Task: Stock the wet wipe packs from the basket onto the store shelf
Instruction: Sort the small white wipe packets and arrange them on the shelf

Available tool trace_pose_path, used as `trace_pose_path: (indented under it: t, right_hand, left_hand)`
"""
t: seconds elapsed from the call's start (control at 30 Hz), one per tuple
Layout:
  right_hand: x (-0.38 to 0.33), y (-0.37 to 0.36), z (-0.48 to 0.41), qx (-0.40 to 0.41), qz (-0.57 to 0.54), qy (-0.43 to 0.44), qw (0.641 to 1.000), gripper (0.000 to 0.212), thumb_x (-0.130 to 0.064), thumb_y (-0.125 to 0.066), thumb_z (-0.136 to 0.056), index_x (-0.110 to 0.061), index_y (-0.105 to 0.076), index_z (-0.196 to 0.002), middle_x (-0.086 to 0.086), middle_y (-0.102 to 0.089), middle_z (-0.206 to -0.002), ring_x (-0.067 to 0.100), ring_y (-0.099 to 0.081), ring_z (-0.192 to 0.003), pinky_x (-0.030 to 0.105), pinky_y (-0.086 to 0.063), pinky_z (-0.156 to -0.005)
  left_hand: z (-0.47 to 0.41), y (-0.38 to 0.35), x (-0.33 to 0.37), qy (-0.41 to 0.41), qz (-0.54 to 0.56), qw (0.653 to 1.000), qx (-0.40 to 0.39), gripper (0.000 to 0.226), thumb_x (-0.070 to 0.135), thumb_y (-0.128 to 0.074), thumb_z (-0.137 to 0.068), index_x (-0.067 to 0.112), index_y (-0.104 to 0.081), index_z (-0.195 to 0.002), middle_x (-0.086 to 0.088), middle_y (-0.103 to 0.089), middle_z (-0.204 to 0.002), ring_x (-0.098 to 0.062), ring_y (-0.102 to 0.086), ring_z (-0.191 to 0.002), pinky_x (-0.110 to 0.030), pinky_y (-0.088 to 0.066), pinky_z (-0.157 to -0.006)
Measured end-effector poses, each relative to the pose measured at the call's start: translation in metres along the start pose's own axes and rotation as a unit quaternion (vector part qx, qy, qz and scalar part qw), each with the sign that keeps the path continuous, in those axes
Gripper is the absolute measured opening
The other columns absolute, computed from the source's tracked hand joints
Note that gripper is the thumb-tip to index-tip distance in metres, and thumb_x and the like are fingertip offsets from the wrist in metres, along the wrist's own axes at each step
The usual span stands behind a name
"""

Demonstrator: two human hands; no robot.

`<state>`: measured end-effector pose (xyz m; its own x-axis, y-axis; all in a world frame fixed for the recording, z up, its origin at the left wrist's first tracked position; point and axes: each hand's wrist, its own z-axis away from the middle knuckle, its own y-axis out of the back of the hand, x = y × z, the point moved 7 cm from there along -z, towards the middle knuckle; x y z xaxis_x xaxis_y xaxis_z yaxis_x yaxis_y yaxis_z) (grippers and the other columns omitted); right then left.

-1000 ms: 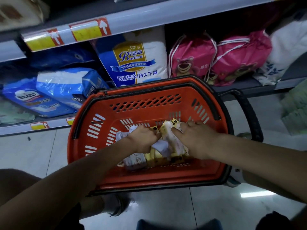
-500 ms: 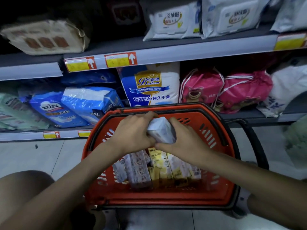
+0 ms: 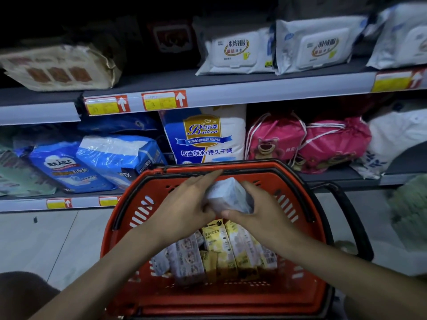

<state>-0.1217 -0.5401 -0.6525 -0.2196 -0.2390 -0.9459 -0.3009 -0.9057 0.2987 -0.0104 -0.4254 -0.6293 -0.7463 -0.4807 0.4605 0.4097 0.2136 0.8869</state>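
Step in hand, as judged: pick done, carry to shelf not yet begun.

- You hold one white pack (image 3: 227, 196) between both hands, over the far half of the basket (image 3: 143, 204), just below its far rim.
- Left hand (image 3: 189, 204): clasps the pack's left side, forefinger stretched along its far edge, thumb on the near side.
- Right hand (image 3: 262, 212): fingers curled over the pack's right side, thumb pinching its near corner.
- The pack is clear of the other packs (image 3: 221, 248), which stand on edge in a row on the basket floor below your wrists.

Next move, likely: raise the pack up and forward to the upper shelf (image 3: 254, 93). The shelved packs (image 3: 235, 54) sit to the right; the dark gap left of them looks free. One hand should be enough to carry it. Mind the shelf lip on the way in.
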Motion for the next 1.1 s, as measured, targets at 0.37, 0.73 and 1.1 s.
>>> trace_pose_path:
  t: [0.37, 0.73, 1.1]
  right_hand:
    - [0.003, 0.027, 0.008, 0.039, -0.259, -0.128, 0.957, 0.028, -0.020, -0.074, -0.092, -0.021, -0.072, -0.120, -0.004, -0.079, -0.108, 0.016, -0.076, -0.097, 0.031, -0.063, -0.083]
    - [0.012, 0.021, 0.020, 0.042, -0.412, -0.229, 0.881, 0.042, -0.041, -0.065, -0.095, -0.021, -0.064, -0.132, 0.012, -0.076, -0.116, 0.033, -0.077, -0.096, 0.030, -0.060, -0.058]
    - [-0.005, 0.021, 0.020, 0.027, -0.422, -0.192, 0.886, 0.030, -0.035, -0.061, -0.098, -0.017, -0.067, -0.122, 0.012, -0.078, -0.109, 0.037, -0.074, -0.103, 0.040, -0.060, -0.076]
  left_hand:
    - [0.006, 0.024, -0.023, 0.159, 0.175, 0.965, 0.112, 0.070, 0.048, -0.064, -0.098, 0.028, -0.036, -0.158, 0.004, -0.045, -0.150, -0.014, -0.046, -0.137, -0.036, -0.044, -0.110]
    - [0.012, 0.012, -0.023, 0.319, 0.461, 0.825, 0.066, 0.036, 0.050, -0.064, -0.097, 0.018, -0.069, -0.112, -0.011, -0.079, -0.106, -0.043, -0.073, -0.098, -0.045, -0.061, -0.086]
    - [0.012, 0.032, -0.020, 0.253, 0.504, 0.810, 0.161, 0.040, 0.045, -0.071, -0.095, 0.010, -0.068, -0.112, -0.021, -0.073, -0.093, -0.033, -0.070, -0.079, -0.044, -0.059, -0.079]
